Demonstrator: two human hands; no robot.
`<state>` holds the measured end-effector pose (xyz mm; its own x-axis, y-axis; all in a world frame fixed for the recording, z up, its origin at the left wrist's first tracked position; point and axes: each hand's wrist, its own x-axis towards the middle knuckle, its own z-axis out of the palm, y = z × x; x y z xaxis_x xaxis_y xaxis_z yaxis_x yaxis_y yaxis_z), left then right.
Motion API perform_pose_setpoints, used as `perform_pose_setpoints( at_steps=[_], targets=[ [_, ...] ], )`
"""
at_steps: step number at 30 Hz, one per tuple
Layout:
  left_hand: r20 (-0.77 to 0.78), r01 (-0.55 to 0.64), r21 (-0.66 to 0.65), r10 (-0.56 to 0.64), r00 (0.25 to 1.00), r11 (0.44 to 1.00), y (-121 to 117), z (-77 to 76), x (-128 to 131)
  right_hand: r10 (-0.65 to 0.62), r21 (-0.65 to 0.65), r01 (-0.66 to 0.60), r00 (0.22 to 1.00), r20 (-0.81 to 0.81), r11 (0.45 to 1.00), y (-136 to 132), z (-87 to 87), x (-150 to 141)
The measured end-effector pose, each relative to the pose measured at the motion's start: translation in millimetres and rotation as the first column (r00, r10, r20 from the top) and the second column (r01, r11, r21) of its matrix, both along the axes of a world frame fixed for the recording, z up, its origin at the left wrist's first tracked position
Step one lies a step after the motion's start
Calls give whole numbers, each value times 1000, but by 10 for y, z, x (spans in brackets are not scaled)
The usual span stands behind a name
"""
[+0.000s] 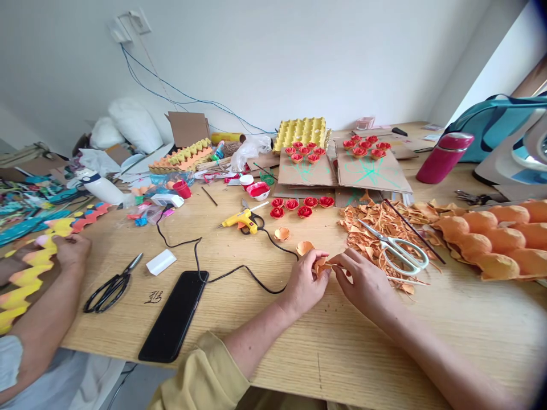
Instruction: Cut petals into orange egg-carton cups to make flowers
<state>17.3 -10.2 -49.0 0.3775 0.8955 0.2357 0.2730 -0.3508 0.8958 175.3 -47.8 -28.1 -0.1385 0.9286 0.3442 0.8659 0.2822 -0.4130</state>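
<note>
Near the front middle of the table, my left hand point(306, 283) pinches a small orange egg-carton piece point(321, 265). My right hand point(362, 280) has its fingers closed at the right side of the same piece, and its fingertips partly hide it. Just beyond my left fingers lies an orange carton cup point(305, 247), with another orange flower-like cup point(282, 234) farther off. Several red paper-pulp roses point(305, 212) sit behind these. A yellow hot glue gun point(243, 220) rests to the left. White-handled scissors point(404, 256) lie on a heap of orange scraps point(363, 228) to the right.
At right is an orange egg tray point(491, 239); a magenta bottle point(444, 158) stands behind it. Cardboard sheets point(371, 171) bear red roses. Left are a black phone point(174, 316), black scissors point(113, 287) and a cable point(245, 267). A co-worker's hand point(72, 250) holds a colourful carton strip point(32, 279).
</note>
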Motion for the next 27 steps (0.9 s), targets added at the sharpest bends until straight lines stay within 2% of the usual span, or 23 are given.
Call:
perform_pose_setpoints(
  at_steps=[10,14,21,27],
  targets=[
    [-8,-14,-9,14,1000,1000,-8,65,5,17,-22,-17,999,-29,1000,-8,11,-20],
    [-3,-42,-10,42,999,999,-6,79,4,36,1,-36,998,-54,999,-25,9,-18],
    [-13,-11,17,11,1000,1000,3,87,-14,51,37,-48,997,-65,998,-30,8,-32],
    [14,0,-14,1,1000,1000,10,107,-13,82,99,-87,995,57,991,-36,16,-13]
  ],
)
